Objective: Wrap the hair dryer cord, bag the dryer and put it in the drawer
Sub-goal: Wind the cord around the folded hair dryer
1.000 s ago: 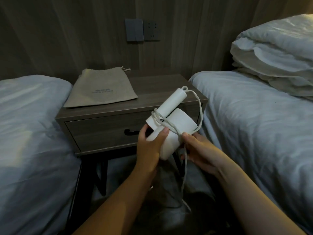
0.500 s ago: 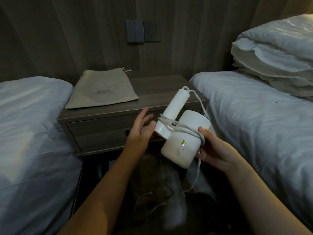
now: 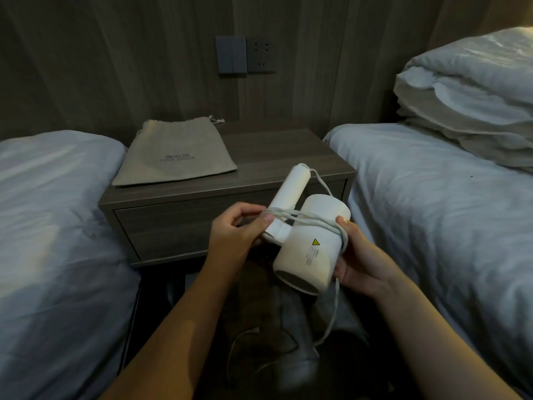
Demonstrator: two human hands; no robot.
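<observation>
A white hair dryer [image 3: 310, 249] is held in front of the nightstand, barrel pointing down toward me and handle up. Its white cord [image 3: 305, 222] runs in a few turns around the barrel and handle joint. My left hand [image 3: 235, 235] pinches the cord at the handle's base. My right hand [image 3: 356, 255] grips the barrel from the right, thumb pressing the cord loops. The loose cord tail [image 3: 331, 319] hangs down to the floor. A beige drawstring bag [image 3: 176, 153] lies flat on the nightstand's left half. The drawer [image 3: 173, 229] below is closed.
The dark wooden nightstand [image 3: 288, 157] stands between two beds with white bedding, one left [image 3: 52, 226] and one right [image 3: 438, 203]. Folded duvets [image 3: 473, 93] are stacked on the right bed. A switch and socket [image 3: 245, 54] sit on the wall panel.
My left hand went from open beside the handle to closing on the cord. The dryer has tilted so its barrel mouth faces me more, and my right hand holds it steady.
</observation>
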